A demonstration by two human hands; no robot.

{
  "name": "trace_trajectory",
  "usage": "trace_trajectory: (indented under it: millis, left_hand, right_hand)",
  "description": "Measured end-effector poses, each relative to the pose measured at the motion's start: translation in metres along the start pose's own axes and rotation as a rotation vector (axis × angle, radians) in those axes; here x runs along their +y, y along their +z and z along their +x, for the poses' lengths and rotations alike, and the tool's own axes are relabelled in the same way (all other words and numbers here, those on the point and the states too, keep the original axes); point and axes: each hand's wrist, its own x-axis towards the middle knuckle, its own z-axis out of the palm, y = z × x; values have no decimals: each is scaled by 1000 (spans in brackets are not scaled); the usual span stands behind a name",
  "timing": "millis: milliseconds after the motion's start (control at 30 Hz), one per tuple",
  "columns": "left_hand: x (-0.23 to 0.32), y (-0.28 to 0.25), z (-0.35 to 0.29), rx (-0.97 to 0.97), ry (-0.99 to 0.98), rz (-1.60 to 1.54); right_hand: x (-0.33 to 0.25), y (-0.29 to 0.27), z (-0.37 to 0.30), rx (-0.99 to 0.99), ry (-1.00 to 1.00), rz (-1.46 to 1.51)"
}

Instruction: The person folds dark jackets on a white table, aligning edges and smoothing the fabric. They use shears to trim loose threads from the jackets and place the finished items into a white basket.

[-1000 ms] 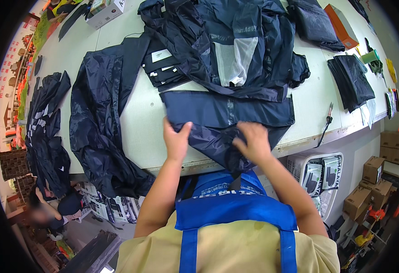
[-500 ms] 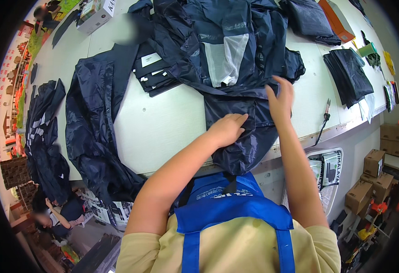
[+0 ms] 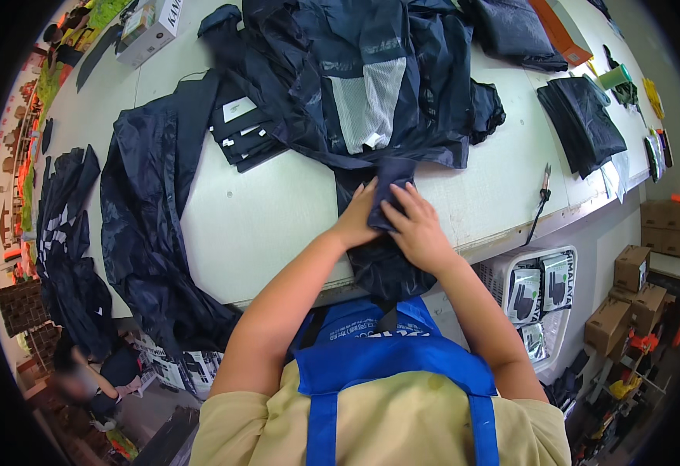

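Spread on the table in front of me is a dark navy jacket (image 3: 441,46) of thin shiny fabric, its white mesh lining (image 3: 367,105) showing. Toward me, below its hem, a narrower dark navy cloth (image 3: 390,268) hangs over the table edge. A folded-over strip of this cloth stands up between my hands. My left hand (image 3: 358,213) grips the strip from its left side, fingers curled against it. From the right, my right hand (image 3: 420,229) holds the strip, its fingers bent over it and slightly apart. The thumbs are partly hidden.
Left of the jacket lie small dark folded pieces (image 3: 241,128) and a long navy garment (image 3: 150,179). Snips (image 3: 546,182) with a dark cord lie near the right edge. Beyond them is a folded dark garment (image 3: 581,124). A white basket (image 3: 542,303) of packages stands below the table.
My right hand has come inward from the cloth's right edge, folding the cloth over. My left hand has moved slightly left and now grips the fold. The view has shifted a little.
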Motion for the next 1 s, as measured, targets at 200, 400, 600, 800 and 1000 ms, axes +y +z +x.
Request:
trace_trajectory:
  millis: [200,400,600,800,1000]
  left_hand:
    - [8,-52,-10,440,-358,-861]
    - [14,-32,-17,384,129,376]
    - [18,-23,-15,-74,-63,648]
    - [10,-10,-27,-58,-1,674]
    - [0,-36,-47,183,-252,-550]
  right_hand:
    - [-1,22,3,-241,17,-228]
    - [-6,31,-1,-233,114,-93]
    - [31,-14,-57,-203,39,-247]
    - [42,16,-33,-189,116,145]
    - [25,35,-4,-91,656,81]
